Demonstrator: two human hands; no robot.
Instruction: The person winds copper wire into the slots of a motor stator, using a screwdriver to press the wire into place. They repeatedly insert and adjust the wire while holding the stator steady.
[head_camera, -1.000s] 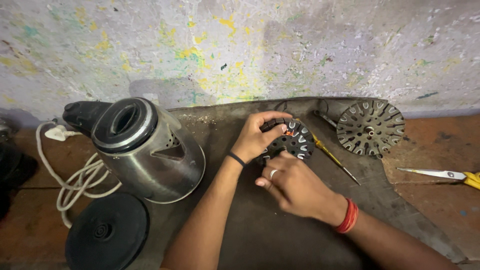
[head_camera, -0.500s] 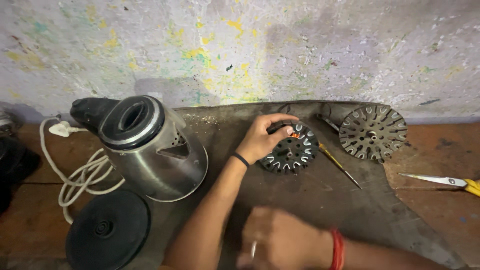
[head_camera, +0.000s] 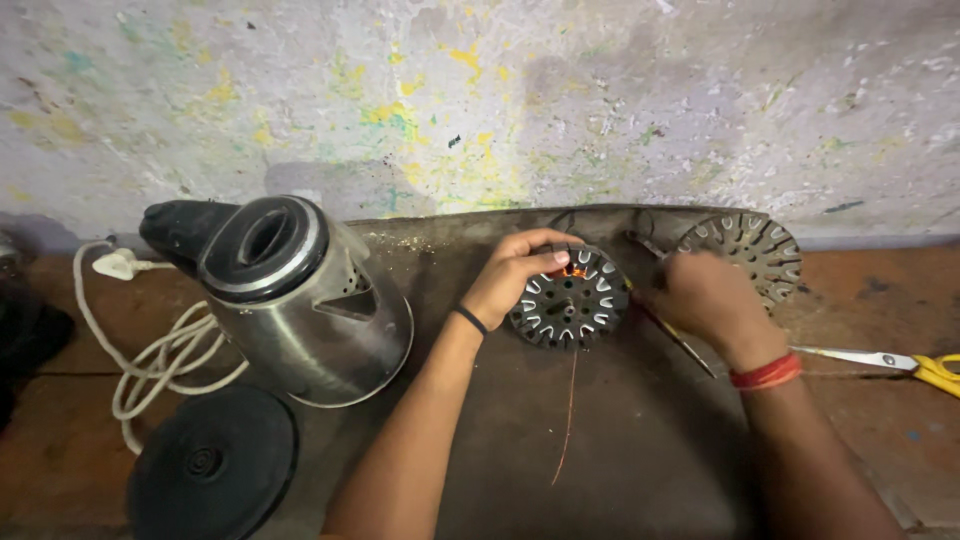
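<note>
My left hand (head_camera: 512, 276) grips the top left edge of a round slotted metal motor core (head_camera: 574, 303) that lies flat on a dark mat (head_camera: 640, 460). Copper winding shows at its top, by my fingertips. A thin copper wire (head_camera: 568, 420) trails from the core down across the mat. My right hand (head_camera: 702, 295) is blurred, just right of the core, over a thin screwdriver (head_camera: 690, 347). Whether it holds anything cannot be made out. A second slotted metal disc (head_camera: 752, 247) lies just behind that hand.
A steel electric kettle (head_camera: 300, 300) with a black lid lies tilted at the left, its white cord (head_camera: 150, 352) and plug beside it. A black round base (head_camera: 214, 466) sits in front of it. Yellow-handled scissors (head_camera: 905, 362) lie far right. A paint-spattered wall runs along the back.
My right hand left the core, drew back toward me, then swung to the right of the core. A copper wire now trails down from the core. My left hand stayed on it.
</note>
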